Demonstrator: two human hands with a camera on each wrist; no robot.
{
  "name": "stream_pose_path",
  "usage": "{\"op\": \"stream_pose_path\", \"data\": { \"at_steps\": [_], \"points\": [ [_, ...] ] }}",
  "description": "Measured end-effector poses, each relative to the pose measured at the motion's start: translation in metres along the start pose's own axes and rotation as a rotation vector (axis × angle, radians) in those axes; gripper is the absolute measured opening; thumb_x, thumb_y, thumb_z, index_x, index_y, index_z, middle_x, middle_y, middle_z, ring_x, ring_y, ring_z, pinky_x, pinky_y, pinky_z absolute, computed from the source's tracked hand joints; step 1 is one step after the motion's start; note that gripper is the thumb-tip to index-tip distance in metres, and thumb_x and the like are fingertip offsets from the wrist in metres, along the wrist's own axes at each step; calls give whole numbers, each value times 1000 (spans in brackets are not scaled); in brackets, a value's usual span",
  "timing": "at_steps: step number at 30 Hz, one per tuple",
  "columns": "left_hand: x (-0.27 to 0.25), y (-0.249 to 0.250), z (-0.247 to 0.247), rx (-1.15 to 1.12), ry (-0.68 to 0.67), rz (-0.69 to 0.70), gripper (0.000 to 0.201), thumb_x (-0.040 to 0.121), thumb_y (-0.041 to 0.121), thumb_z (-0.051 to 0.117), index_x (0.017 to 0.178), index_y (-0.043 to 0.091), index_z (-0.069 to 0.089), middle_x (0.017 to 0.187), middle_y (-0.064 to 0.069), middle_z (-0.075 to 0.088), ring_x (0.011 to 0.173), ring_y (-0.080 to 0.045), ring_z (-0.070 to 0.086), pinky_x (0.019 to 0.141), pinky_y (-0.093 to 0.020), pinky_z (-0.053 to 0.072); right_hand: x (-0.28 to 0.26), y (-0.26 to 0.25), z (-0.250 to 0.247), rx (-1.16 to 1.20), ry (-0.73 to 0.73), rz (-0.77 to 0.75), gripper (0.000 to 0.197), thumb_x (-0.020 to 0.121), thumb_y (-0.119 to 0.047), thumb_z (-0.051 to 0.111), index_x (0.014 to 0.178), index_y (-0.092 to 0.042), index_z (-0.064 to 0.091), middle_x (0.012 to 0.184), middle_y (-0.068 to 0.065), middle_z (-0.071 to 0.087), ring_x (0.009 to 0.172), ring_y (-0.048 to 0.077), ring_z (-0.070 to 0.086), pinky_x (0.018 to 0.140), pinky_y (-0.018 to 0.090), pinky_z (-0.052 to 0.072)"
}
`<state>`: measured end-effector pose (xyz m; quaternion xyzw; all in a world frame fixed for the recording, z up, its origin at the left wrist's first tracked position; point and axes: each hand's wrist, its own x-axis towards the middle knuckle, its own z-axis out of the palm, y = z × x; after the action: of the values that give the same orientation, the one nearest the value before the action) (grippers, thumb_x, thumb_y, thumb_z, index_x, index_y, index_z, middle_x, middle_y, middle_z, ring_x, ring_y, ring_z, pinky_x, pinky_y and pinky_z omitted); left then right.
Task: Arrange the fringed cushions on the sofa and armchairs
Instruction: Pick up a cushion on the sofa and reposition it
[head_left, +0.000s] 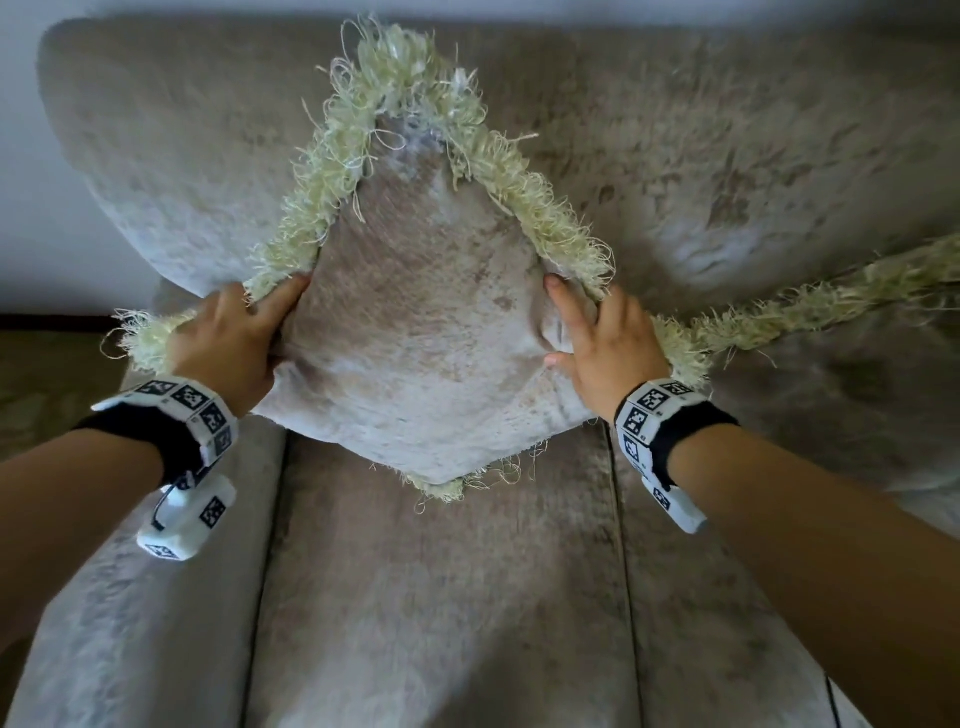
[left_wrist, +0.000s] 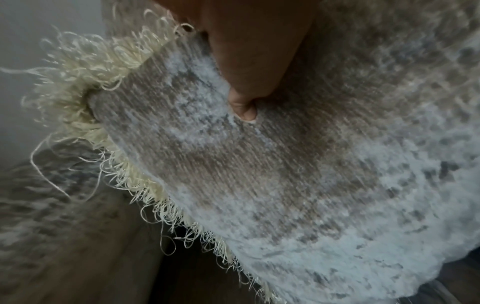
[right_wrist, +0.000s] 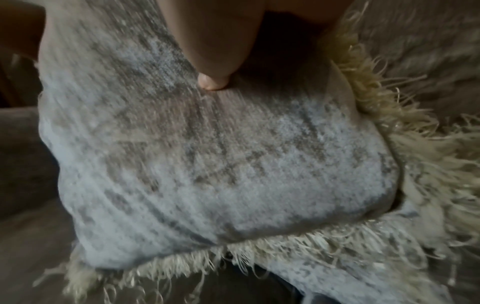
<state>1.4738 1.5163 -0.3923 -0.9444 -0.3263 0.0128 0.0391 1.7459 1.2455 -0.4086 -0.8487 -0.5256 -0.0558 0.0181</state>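
The grey-beige sofa (head_left: 431, 597) carries 2 fringed cushions: one (head_left: 415, 332) on-corner, another (head_left: 831, 364) just right.

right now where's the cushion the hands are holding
In the head view the fringed cushion stands corner-up, centred against the sofa back, gripped by the left hand and right hand.

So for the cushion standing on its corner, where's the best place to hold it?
At its two side corners, one hand from each side, as the left hand and right hand do now. The cushion stands as a diamond against the sofa back, so those corners jut outward, and pinching there likely controls its tilt.
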Motion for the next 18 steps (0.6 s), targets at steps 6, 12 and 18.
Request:
{"op": "stream_pose_path", "data": {
  "at_steps": [6,12,18],
  "points": [
    [2,-2,-8,142,-72,-23,102,67,36,83,148,39,20,99,-23,46,86,-39,52,61,-46,44,-2,-1,0,-90,-34,47,101,74,-61,66,151,-25,12,110,27,45,86,37,50,74,47,46],
    [-3,5,-43,272,-292,-69,103,76,42,68,148,44,-6,136,-16,43,125,-36,43,106,-62,29,-11,-12,-47,-85,-276,172,98,80,-45,67,151,-36,0,150,23,19,130,42,32,110,59,25],
    [-9,16,-123,159,-464,-150,80,79,37,49,149,41,9,86,6,62,97,-27,59,103,-63,31,-17,-23,-131,31,-472,281,77,84,-17,56,150,-33,20,160,5,15,146,32,11,117,54,13]
  ]
}}
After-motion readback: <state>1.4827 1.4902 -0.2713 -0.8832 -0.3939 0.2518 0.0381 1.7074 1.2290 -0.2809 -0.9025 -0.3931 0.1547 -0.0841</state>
